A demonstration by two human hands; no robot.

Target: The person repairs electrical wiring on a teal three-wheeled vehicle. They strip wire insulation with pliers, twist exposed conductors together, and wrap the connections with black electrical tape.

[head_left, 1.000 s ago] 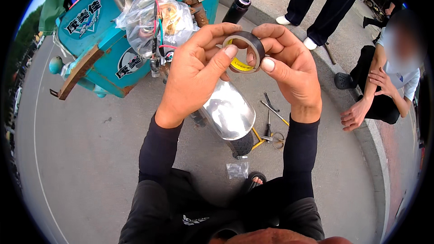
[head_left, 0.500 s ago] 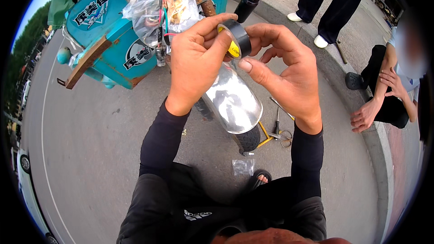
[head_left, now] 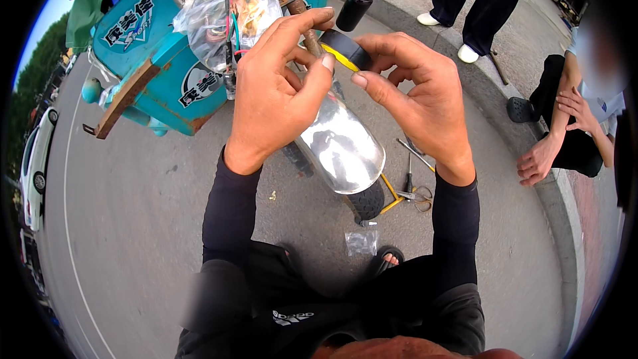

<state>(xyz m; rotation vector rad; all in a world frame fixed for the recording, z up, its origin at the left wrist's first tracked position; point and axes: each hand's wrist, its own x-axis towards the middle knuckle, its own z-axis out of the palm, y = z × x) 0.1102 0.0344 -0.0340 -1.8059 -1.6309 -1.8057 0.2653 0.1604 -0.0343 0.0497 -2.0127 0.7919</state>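
Note:
A roll of black tape [head_left: 347, 48] with a yellow inner ring is tilted in front of me, above a shiny metal mudguard [head_left: 342, 146]. My right hand [head_left: 428, 96] pinches its right side between thumb and fingers. On the other side, my left hand [head_left: 272, 90] has thumb and forefinger spread apart. The left thumb tip is right beside the roll; whether it touches is hard to see. Behind the left hand, a clear plastic bag [head_left: 206, 30] wraps wiring, with coloured wires [head_left: 232, 20] hanging in front.
A teal vehicle body [head_left: 143, 66] with a rusty bar [head_left: 126, 100] stands at the far left. A black can [head_left: 356, 6] hangs beyond the roll. Scissors [head_left: 422, 196], a screwdriver [head_left: 409, 179] and a small plastic bag [head_left: 361, 243] lie on the ground. A person [head_left: 571, 113] sits by the kerb [head_left: 555, 206]; another stands behind.
My left thumb and fingers have opened and drawn left off the roll. The roll has turned, so its yellow inner face shows as a thin strip. My right hand keeps its pinch.

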